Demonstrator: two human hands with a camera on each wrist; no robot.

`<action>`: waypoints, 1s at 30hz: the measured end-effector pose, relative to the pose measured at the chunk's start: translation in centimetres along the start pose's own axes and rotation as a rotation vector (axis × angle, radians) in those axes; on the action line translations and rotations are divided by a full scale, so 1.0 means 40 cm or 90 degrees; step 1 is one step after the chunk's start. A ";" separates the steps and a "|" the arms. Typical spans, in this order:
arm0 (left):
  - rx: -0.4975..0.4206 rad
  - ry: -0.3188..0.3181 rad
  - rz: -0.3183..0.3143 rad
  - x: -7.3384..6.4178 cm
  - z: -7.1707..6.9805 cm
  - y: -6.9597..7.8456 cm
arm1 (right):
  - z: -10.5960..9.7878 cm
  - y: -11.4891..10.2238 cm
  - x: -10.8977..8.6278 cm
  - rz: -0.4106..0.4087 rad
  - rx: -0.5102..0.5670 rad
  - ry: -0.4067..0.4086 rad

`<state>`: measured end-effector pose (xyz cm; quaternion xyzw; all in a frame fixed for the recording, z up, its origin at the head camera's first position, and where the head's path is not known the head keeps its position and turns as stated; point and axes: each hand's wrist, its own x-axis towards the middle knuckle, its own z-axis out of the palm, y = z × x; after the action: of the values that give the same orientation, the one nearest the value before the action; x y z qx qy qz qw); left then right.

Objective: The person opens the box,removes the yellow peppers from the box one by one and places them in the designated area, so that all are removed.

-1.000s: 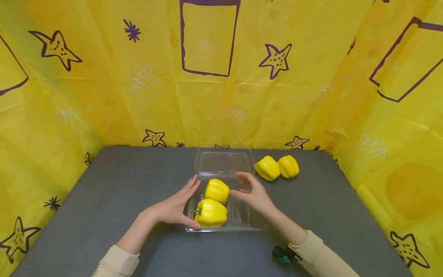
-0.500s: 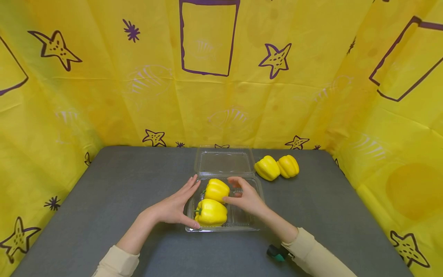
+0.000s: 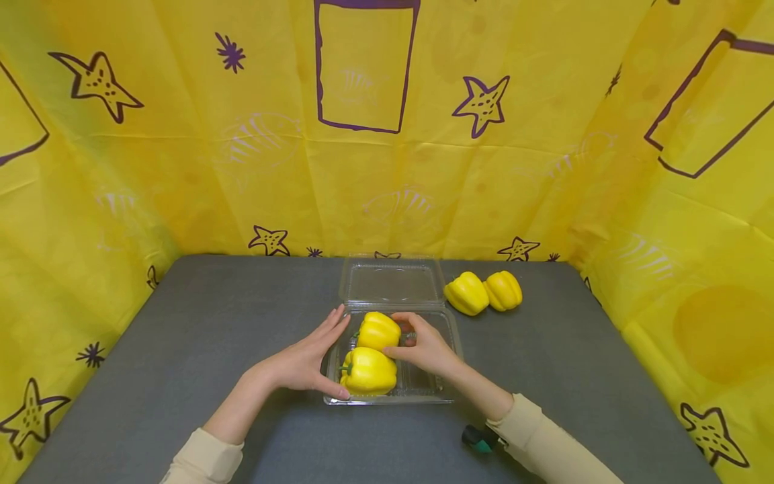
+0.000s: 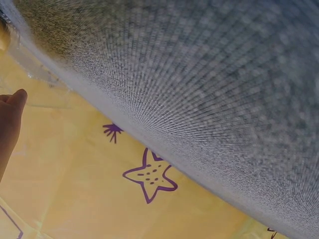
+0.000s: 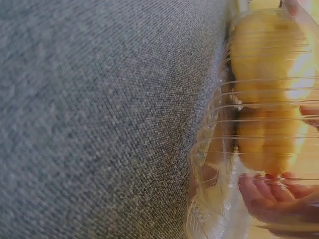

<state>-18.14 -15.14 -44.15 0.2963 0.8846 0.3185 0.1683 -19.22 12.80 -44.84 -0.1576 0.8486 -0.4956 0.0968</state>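
Two yellow bell peppers lie on their sides in the left half of a clear plastic clamshell container, seen in the head view. At the right end of the far bell pepper, my right hand holds it with curled fingers and thumb. The near bell pepper has its green stem toward the left. My left hand rests along the container's left side, fingers extended and thumb at the front left corner. Through the clear wall, the right wrist view shows right-hand fingers against a bell pepper.
The container's lid lies folded back behind it. Two more yellow bell peppers sit touching each other on the grey table, right of the lid. A yellow patterned curtain surrounds the table's back and sides.
My right hand has moved left, from beside the far bell pepper to contact with its right end, thumb and index finger coming onto it. My left hand has stayed in place.
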 end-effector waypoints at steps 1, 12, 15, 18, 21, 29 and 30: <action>-0.001 0.000 0.002 0.000 0.000 0.000 | 0.000 0.001 0.001 -0.001 0.000 -0.001; 0.003 -0.001 -0.009 0.003 0.001 0.002 | 0.002 0.009 0.012 0.011 -0.015 -0.026; 0.007 0.006 -0.010 0.000 0.001 0.004 | 0.003 0.009 0.013 0.007 -0.022 -0.027; 0.014 0.014 -0.009 -0.001 0.001 0.008 | 0.004 0.010 0.014 0.006 -0.027 -0.025; 0.017 0.022 -0.010 -0.003 0.001 0.011 | 0.003 0.010 0.013 -0.002 -0.028 -0.022; 0.045 0.041 -0.007 -0.007 0.002 0.015 | 0.005 0.015 0.015 -0.006 -0.010 -0.005; 0.048 0.044 -0.007 -0.007 0.002 0.015 | 0.005 0.015 0.015 -0.007 -0.010 -0.002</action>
<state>-17.64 -14.91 -43.79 0.2864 0.9028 0.2940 0.1283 -19.83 12.71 -45.45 -0.1640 0.8513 -0.4895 0.0938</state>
